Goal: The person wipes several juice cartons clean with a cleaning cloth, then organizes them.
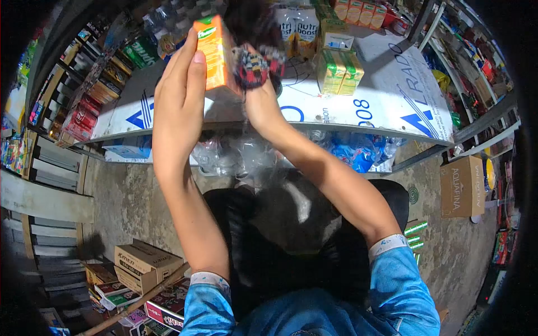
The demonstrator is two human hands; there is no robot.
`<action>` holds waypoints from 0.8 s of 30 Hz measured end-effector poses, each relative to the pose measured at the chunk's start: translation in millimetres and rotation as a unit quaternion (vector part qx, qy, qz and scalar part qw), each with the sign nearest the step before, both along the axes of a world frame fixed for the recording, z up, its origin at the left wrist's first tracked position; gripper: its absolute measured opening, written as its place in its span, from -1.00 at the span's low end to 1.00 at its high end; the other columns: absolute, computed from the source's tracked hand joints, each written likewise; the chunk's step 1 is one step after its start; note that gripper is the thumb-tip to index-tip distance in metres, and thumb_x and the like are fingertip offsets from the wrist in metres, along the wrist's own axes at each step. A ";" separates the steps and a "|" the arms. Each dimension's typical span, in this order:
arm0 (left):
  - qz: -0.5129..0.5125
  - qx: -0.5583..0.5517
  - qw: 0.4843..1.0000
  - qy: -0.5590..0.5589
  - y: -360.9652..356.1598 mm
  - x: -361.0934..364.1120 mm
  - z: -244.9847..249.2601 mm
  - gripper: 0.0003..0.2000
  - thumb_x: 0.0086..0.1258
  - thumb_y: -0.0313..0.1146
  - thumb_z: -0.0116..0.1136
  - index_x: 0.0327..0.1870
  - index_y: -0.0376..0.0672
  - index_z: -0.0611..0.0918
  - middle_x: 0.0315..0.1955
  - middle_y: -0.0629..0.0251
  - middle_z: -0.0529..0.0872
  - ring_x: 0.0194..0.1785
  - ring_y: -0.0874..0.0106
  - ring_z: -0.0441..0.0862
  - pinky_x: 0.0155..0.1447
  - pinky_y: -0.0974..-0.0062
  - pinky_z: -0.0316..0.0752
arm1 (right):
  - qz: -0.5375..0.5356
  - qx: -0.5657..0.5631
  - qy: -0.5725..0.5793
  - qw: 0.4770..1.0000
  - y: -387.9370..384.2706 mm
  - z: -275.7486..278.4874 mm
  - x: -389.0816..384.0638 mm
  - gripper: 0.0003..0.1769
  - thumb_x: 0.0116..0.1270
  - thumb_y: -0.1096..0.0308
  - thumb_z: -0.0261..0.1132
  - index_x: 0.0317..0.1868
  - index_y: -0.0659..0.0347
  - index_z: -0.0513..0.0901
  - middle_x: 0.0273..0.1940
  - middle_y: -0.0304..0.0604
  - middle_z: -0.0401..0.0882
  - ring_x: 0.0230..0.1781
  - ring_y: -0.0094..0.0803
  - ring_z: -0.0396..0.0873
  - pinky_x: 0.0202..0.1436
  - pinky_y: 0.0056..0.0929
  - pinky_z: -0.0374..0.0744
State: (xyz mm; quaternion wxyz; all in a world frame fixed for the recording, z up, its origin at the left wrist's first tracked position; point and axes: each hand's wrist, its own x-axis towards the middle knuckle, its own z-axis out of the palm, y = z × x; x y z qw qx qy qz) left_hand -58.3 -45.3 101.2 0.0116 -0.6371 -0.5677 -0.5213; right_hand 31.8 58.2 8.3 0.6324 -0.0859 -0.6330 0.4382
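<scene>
My left hand (180, 92) is closed round the left side of an orange drink carton (216, 56), its thumb along the near face. The carton is upright, with a green top and label, over the white shelf board. My right hand (260, 103) is just right of the carton, gripping a red, black and white checked cloth (252, 70). Its fingers are mostly hidden by the cloth. Beyond the cloth is a dark, blurred bundle (252, 25); whether the two are joined I cannot make out.
Green-and-yellow cartons (340, 71) stand on the shelf board (386, 61) near Nutriboost bottles (297, 28). Cans (84, 120) line the left edge. Plastic-wrapped bottles (358, 150) lie under the board. An Aquafina box (462, 186) is on the right, an open cardboard box (144, 264) lower left.
</scene>
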 end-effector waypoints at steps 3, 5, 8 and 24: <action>0.007 0.004 1.000 0.010 0.3 -1.7 -0.9 -0.55 0.74 -0.28 -0.06 0.51 -0.34 0.45 0.38 -0.05 0.61 0.42 0.22 0.57 0.50 0.39 0.34 | 0.141 -0.232 -0.015 0.962 2.0 10.0 0.5 -0.36 0.57 0.34 0.12 0.62 0.23 0.29 0.63 0.19 0.15 0.68 -0.06 0.13 0.69 -0.23 0.09; -0.029 0.013 0.999 0.012 1.7 -13.2 -7.3 -0.55 0.74 -0.29 -0.06 0.52 -0.32 0.45 0.39 -0.04 0.59 0.42 0.23 0.56 0.49 0.39 0.34 | 0.028 0.070 -0.021 0.997 -27.0 43.9 21.5 -0.35 0.55 0.33 0.13 0.60 0.23 0.32 0.62 0.23 0.16 0.67 0.01 0.14 0.69 -0.21 0.12; -0.021 -0.002 1.000 -0.002 -2.5 -16.2 -6.9 -0.53 0.75 -0.26 -0.07 0.54 -0.30 0.44 0.39 -0.04 0.59 0.42 0.24 0.56 0.49 0.39 0.35 | 0.001 0.048 -0.022 0.999 -6.1 -3.1 -0.6 -0.35 0.50 0.38 0.18 0.58 0.25 0.36 0.60 0.22 0.18 0.65 0.02 0.16 0.66 -0.24 0.16; 0.037 -0.015 0.999 0.011 -3.5 -5.1 -0.5 -0.54 0.75 -0.24 -0.16 0.57 -0.15 0.41 0.65 0.03 0.18 0.65 0.04 0.20 0.67 0.20 0.07 | -0.189 0.111 -0.353 0.909 18.7 113.3 133.1 -0.75 0.36 0.39 0.16 -0.06 0.28 0.68 -0.22 -0.15 0.74 -0.30 -0.34 0.69 -0.11 -0.34 0.62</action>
